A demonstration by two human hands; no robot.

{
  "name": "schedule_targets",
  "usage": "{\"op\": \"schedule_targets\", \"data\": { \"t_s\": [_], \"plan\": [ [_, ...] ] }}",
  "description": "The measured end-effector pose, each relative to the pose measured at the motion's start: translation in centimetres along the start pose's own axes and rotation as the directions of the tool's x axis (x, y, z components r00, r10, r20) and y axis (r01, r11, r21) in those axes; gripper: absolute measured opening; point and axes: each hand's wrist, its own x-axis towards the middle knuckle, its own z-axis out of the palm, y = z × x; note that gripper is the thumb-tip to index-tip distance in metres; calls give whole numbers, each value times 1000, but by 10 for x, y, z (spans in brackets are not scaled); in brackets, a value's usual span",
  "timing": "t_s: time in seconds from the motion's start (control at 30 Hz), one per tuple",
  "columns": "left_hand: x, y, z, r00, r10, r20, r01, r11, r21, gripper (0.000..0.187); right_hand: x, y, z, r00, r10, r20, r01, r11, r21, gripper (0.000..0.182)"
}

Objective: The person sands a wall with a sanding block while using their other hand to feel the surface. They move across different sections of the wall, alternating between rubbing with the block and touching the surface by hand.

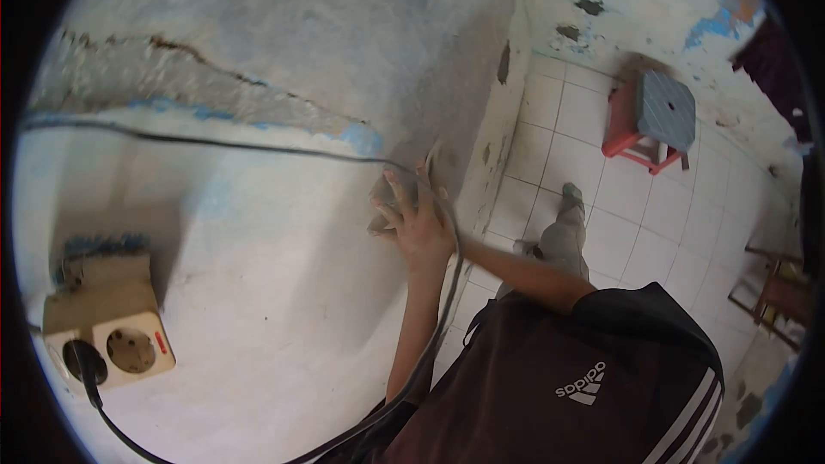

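Observation:
My left hand [418,228] is against the wall, its fingers stretched and spread over a dark, flat object [378,225] too unclear to name. My right forearm [524,275] comes in from the right and meets the left hand at the wrist. Behind the left hand and a cable, my right hand is mostly hidden, so its fingers and any hold cannot be made out. A black cable [215,143] runs along the wall, passes over the hands and curves down beside the left forearm. Grey plaster [344,34] covers the upper wall, above a whitish part [249,292].
A socket box [163,344] with a black plug [88,369] is at lower left. A red stool [620,120] with a grey top stands on the tiled floor [619,206]. A brown wooden piece of furniture [786,292] is at the right edge. Dark cloth [773,69] hangs at upper right.

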Motion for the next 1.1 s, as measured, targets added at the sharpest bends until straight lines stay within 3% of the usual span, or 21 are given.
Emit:
{"op": "schedule_targets", "data": {
  "t_s": [0.07,0.2,0.27,0.37,0.43,0.5,0.53,0.6,0.67,0.73,0.87,0.93,1.0,1.03,1.07,1.1],
  "plan": [
    [2,-2,4,997,52,-57,-51,999,8,61,-23,16,2,998,-16,-54,17,1000,8,57],
    [4,-8,22,996,92,18,-93,994,61,59,-39,35,8,991,-65,-119,70,997,34,55],
    [-3,-15,26,977,212,-24,-208,971,121,58,6,52,-8,996,43,-75,-58,976,-211,51],
    [-9,-11,22,986,136,92,-141,989,44,58,11,64,6,979,95,-183,-143,951,-275,51],
    [-10,-18,28,983,161,92,-168,983,75,58,-36,63,24,990,18,-142,-62,948,-312,52],
    [-8,-18,31,980,181,85,-190,977,101,58,-87,37,31,970,89,-225,-68,993,100,53],
    [-7,-16,30,981,148,125,-164,978,127,57,-94,39,30,968,96,-232,-73,992,106,53],
    [-9,-16,27,979,119,166,-145,977,158,57,-109,51,23,988,122,98,-75,919,-387,58],
    [-11,-22,33,981,176,84,-187,970,155,57,-72,89,33,991,107,-79,-129,914,-385,59],
    [-12,-24,36,980,183,74,-193,968,161,58,-16,98,17,937,284,-201,-303,951,-68,61],
    [-10,-19,29,980,158,121,-171,979,110,57,25,62,-33,922,306,-236,-321,947,-26,59],
    [-13,-16,27,981,146,125,-157,984,84,57,-2,74,-22,992,124,38,-92,879,-467,61],
    [-11,-9,26,983,136,127,-144,988,54,57,-43,29,-23,941,218,260,-27,811,-585,61],
    [-11,-8,26,982,123,146,-131,990,50,57,-77,26,-14,972,114,204,-43,946,-321,63],
    [-10,-6,25,980,110,165,-119,992,47,57,-95,33,-6,993,26,117,-23,999,-28,64],
    [-8,-3,24,980,116,160,-125,991,45,57,-89,60,5,994,21,111,-18,999,-29,64]
  ]
}}
